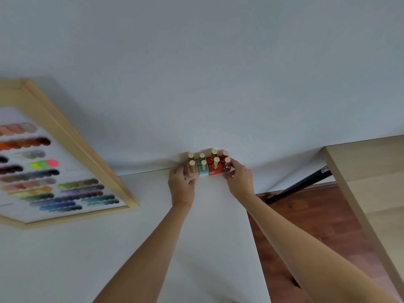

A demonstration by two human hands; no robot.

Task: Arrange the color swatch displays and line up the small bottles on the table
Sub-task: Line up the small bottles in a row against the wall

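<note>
So I've got both arms stretched out over the plain white table (135,248), right up at its far edge where it meets the white wall (196,73). The little cluster of small square bottles with gold caps (206,164) is sitting there against the wall, packed tight in two short rows: beige-ish ones on the left, a pale blue one (203,171) next, then red ones (215,169), and a darker red bottle with a pinkish cap (227,166) at the right end. My left hand (182,185) is curled against the left end of the bunch, fingers pressed on the beige bottle there, and my right hand (239,178) is wrapped around the right end with the fingertips pinching that dark red one. Both hands are half closed, sort of squeezing the group from the two sides. Off to my left, well apart from the bottles, the big wooden-framed colour swatch display (65,162) lies at an angle, rows of round colour dots on a white board. On the right there's a light wood tabletop (371,182) and reddish wooden floor (317,226) below.
</note>
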